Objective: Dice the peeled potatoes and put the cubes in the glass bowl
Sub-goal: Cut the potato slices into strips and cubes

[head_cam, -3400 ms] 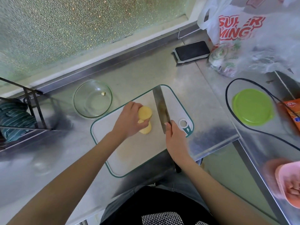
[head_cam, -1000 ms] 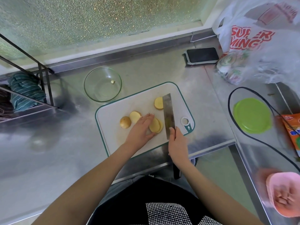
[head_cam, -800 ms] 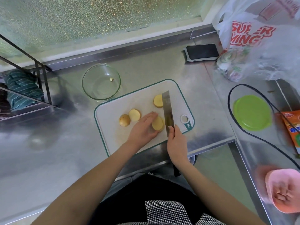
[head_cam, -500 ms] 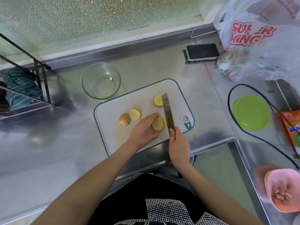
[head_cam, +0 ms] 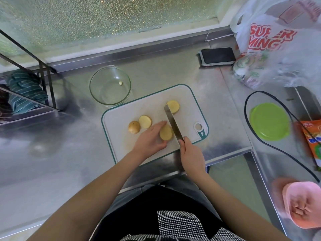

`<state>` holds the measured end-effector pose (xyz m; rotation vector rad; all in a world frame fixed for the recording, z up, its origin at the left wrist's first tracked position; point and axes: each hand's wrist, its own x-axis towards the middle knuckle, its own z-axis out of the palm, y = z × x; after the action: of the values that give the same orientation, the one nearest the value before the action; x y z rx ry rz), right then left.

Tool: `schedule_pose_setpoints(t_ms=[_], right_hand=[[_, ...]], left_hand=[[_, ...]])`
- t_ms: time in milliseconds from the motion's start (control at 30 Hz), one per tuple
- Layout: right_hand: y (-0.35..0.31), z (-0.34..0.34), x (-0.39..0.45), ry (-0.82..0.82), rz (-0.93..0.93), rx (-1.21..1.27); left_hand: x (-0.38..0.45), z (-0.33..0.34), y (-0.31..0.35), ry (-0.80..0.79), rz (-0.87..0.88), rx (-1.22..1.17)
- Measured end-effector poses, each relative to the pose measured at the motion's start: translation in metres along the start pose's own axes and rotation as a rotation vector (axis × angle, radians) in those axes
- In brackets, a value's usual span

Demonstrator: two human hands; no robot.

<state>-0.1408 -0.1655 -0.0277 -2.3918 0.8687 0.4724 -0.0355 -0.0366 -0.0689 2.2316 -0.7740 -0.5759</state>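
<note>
On a steel counter [head_cam: 173, 70] under a pebbled window, the biggest thing at the right is a white plastic bag [head_cam: 271, 32] printed in red with "SUPER" above "MING" — the rest of the lettering is folded out of view. An orange packet [head_cam: 312, 136] at the right edge carries writing too small to read. In the middle lies a white cutting board [head_cam: 121, 119] with a green rim. Behind its left corner stands the glass bowl [head_cam: 97, 94], holding one small potato cube [head_cam: 120, 82]. A green lid [head_cam: 270, 120] and a dark phone [head_cam: 218, 55] lie to the right.

The right hand [head_cam: 191, 153] is clenched round the handle of a cleaver [head_cam: 172, 123], whose blade runs away from the person across the board. The left hand [head_cam: 149, 140] lies flat with fingers straight, touching a potato slice [head_cam: 166, 132] just left of the blade. Three other slices lie apart on the board — one [head_cam: 173, 106] by the blade tip, two [head_cam: 145, 121] [head_cam: 134, 127] at the left, touching each other.
</note>
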Motion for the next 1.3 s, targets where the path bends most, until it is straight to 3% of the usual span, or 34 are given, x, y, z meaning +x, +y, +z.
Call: schedule_pose_setpoints(t_ms=[267, 667, 767, 900, 1300], right_hand=[[-0.02, 0.003, 0.003, 0.036, -0.008, 0.143], [-0.028, 0.001, -0.006, 0.081, -0.111, 0.125], [-0.028, 0.005, -0.006, 0.076, -0.114, 0.081], [-0.029, 0.006, -0.005, 0.067, -0.125, 0.008], [-0.033, 0.014, -0.006, 0.019, -0.09, -0.256]], left_hand=[[-0.003, -0.001, 0.0, 0.009, -0.089, -0.045], [-0.008, 0.001, -0.01, 0.119, 0.048, 0.081], [-0.014, 0.0, -0.017, 0.157, 0.161, 0.195], [-0.013, 0.002, -0.015, 0.123, 0.373, 0.389], [0.006, 0.0, -0.011, -0.017, 0.329, 0.281]])
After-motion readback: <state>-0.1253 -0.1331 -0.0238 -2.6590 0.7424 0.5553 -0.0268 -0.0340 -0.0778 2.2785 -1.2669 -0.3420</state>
